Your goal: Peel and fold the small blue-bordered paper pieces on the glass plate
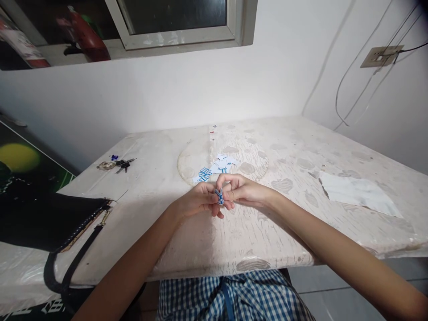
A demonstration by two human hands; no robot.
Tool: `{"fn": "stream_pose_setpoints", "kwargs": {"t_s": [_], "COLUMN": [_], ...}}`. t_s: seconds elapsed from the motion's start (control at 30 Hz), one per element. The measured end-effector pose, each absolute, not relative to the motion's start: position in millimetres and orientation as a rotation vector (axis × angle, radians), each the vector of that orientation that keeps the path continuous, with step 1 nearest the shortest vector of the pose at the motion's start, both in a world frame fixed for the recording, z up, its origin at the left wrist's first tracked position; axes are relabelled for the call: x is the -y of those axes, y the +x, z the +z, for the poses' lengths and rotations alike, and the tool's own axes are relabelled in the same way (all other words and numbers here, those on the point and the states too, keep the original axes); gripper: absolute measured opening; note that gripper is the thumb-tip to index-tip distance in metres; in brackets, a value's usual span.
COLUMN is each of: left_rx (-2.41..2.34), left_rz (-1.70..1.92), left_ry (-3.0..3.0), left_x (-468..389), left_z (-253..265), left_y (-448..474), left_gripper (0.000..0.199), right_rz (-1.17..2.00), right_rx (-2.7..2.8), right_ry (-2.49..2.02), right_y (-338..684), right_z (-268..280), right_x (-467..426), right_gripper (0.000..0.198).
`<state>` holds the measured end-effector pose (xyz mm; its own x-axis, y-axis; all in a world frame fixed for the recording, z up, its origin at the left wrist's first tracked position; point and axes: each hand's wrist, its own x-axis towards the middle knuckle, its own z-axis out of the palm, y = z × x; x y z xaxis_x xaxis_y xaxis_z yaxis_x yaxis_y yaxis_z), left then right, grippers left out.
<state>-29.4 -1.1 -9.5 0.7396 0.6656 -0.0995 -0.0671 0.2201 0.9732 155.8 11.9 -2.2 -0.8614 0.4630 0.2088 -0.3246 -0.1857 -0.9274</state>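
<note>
A small blue-and-white folded paper piece [220, 196] is pinched between both hands above the near middle of the table. My left hand [197, 200] grips its left side with thumb and fingers. From the right, my right hand [242, 189] holds it with thumb and a bent index finger, the other fingers curling below. Just beyond the hands lie white paper pieces with blue markings [224, 163], loosely heaped. Beside them sits a cluster of blue-outlined strips [204, 174]. The fingers partly cover the held piece.
A keyring with keys [124, 165] lies at the left, behind a black bag [36, 218] with a strap hanging over the edge. A white cloth [361, 194] rests at the right. The patterned table [287, 240] meets a white wall; bottles [88, 35] stand on the window ledge.
</note>
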Motion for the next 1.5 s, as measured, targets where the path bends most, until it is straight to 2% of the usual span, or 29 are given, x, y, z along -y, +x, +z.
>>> {"fn": "stream_pose_setpoints", "kwargs": {"t_s": [0.1,0.2,0.37,0.6,0.67,0.83,0.9,1.1,1.2,1.3,1.5], "left_rx": [-0.619,-0.739,-1.045,-1.106,-1.095,-1.062,-1.097,-1.18,-1.148,-1.064,-1.005], "left_rz": [0.597,0.829,1.141,1.221,1.212,1.249,1.251,1.151,1.089,1.05,1.028], "left_ry": [1.268,1.23,1.403,1.556,1.548,1.53,1.542,1.66,1.68,1.617,1.319], "left_x": [0.8,-2.3,-6.7,-3.7,-3.4,-2.3,-2.1,-3.5,-4.1,-5.1,-4.2], "left_z": [-8.1,-7.5,-13.0,-16.2,-14.9,-11.4,-11.7,-19.1,-22.7,-23.9,-15.9], "left_y": [-28.8,-24.0,-11.3,-6.2,-7.2,-7.3,-7.0,-9.4,-10.3,-9.1,-5.9], "left_gripper": [0.039,0.031,0.03,0.024,0.023,0.022,0.022,0.018,0.02,0.023,0.027], "right_rz": [2.062,1.929,1.47,0.883,0.872,1.196,1.218,0.905,0.898,0.855,0.575], "right_rx": [1.565,1.411,1.378,1.819,1.833,1.707,1.722,1.931,1.959,1.996,2.045], "right_ry": [-0.206,-0.344,-0.663,-0.819,-0.812,-0.667,-0.67,-0.789,-0.749,-0.733,-0.84], "right_y": [155.2,150.0,138.0,144.6,146.1,143.5,143.5,148.6,148.4,147.1,147.0], "right_z": [-1.1,-3.7,-17.9,-15.8,-14.0,-20.1,-22.1,-15.4,-12.0,-11.0,-12.0], "right_x": [-12.5,-16.0,-25.5,-25.7,-25.1,-30.4,-32.6,-29.0,-24.9,-22.1,-18.2], "right_gripper": [0.016,0.017,0.017,0.01,0.011,0.014,0.014,0.016,0.023,0.028,0.034]}}
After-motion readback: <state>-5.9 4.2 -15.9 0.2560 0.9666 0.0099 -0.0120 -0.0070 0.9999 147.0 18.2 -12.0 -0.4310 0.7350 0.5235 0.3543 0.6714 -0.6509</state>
